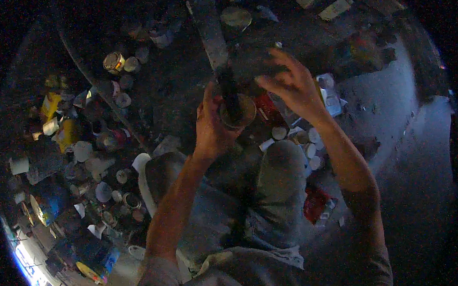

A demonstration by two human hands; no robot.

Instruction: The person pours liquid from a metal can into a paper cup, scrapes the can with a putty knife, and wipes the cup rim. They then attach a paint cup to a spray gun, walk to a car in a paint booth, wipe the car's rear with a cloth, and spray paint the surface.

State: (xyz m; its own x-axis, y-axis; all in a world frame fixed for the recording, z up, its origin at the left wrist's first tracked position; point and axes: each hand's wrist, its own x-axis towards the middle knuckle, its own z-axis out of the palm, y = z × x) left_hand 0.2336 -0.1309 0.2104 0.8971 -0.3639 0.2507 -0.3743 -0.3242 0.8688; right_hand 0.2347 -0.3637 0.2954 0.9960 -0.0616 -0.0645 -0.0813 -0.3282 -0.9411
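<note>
My left hand (pixel 211 126) is closed around the side of a round, brownish container (pixel 246 112) above my knees. A dark upright piece (pixel 229 87) reaches down over its mouth; the dim light hides whether it goes inside. This piece lines up with the lower end of a long grey bar (pixel 210 35) that comes from the far side. To the right, my right hand (pixel 290 83) is raised with fingers apart and slightly bent, holding nothing and not touching the container.
Many cans, lids and scraps lie on the floor to the left, among them a yellow-labelled can (pixel 113 62). A thin curved pole (pixel 88 75) crosses there. Right of my knees are a red packet (pixel 318 204), small round containers (pixel 310 150) and a pale clear tray (pixel 331 103).
</note>
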